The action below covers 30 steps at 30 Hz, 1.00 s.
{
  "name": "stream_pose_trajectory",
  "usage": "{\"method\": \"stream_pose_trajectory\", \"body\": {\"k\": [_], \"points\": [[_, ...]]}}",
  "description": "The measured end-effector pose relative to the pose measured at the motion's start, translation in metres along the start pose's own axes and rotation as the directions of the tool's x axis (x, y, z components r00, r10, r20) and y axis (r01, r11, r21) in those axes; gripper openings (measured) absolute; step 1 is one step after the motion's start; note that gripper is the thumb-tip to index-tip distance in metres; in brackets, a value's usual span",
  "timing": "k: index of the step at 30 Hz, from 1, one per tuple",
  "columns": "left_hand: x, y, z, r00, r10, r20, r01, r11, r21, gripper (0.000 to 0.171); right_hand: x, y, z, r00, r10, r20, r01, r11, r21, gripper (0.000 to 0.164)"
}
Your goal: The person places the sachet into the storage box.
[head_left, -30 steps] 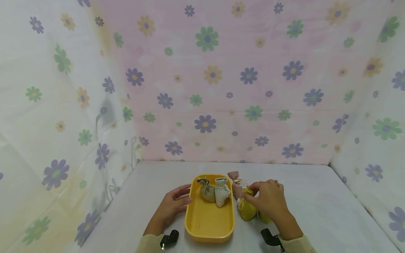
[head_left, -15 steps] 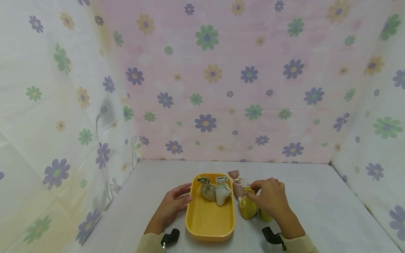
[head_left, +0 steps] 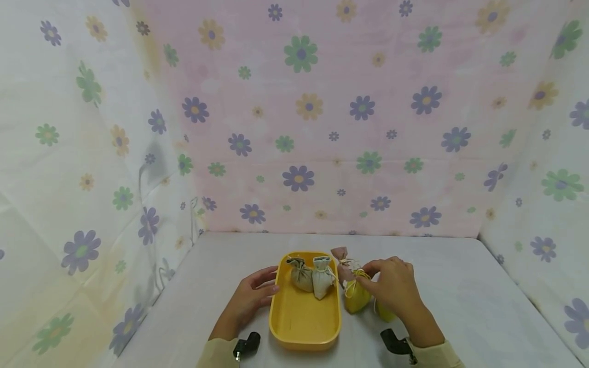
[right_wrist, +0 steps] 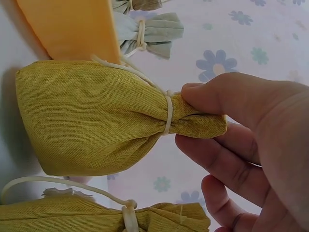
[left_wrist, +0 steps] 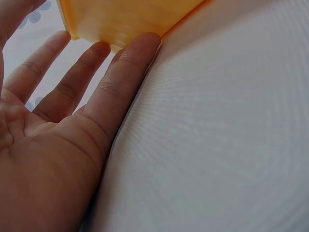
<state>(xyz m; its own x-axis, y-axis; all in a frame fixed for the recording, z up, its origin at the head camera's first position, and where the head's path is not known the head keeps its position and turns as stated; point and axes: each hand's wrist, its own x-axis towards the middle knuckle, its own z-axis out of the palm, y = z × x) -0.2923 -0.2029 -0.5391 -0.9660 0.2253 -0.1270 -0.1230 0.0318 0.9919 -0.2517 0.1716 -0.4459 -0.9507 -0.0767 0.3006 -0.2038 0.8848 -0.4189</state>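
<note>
My right hand [head_left: 397, 289] pinches the gathered neck of a yellow drawstring pouch [right_wrist: 91, 116] between thumb and fingers. The pouch hangs just right of a yellow tray [head_left: 304, 329]; whether its base touches the table, I cannot tell. A second yellow pouch [right_wrist: 58, 217] sits partly hidden beneath that hand. Behind them lies a dusty-pink pouch [head_left: 341, 258]. Inside the tray's far end rest an olive-tan pouch [head_left: 301, 278] and a pale grey-white pouch [head_left: 322, 280]. My left hand [head_left: 250, 297] is at the tray's left wall, its extended fingertips [left_wrist: 147, 43] touching it.
A white-covered table [head_left: 460, 306] surrounds the tray. Flower-patterned cloth [head_left: 340, 168] hangs at the back and both sides. Black wrist-worn camera mounts [head_left: 247, 345] stick out at both cuffs near the front.
Held by my right hand, the yellow pouch has shifted slightly up and left, closer to the tray. The left hand and the tray have stayed in place.
</note>
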Motion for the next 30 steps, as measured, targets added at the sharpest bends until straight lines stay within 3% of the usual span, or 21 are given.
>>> {"method": "stream_pose_trajectory", "body": {"k": [19,30], "points": [[0.001,0.001,-0.001,1.0,0.009,0.007,-0.009,1.0,-0.01,0.065,-0.005,-0.014,-0.014,0.987,-0.066,-0.143,0.069,0.997,0.015,0.018],[0.001,-0.001,0.0,1.0,0.01,0.007,-0.01,1.0,0.001,0.065,-0.007,-0.019,-0.016,0.98,-0.082,-0.181,0.089,0.996,0.031,0.024]]}}
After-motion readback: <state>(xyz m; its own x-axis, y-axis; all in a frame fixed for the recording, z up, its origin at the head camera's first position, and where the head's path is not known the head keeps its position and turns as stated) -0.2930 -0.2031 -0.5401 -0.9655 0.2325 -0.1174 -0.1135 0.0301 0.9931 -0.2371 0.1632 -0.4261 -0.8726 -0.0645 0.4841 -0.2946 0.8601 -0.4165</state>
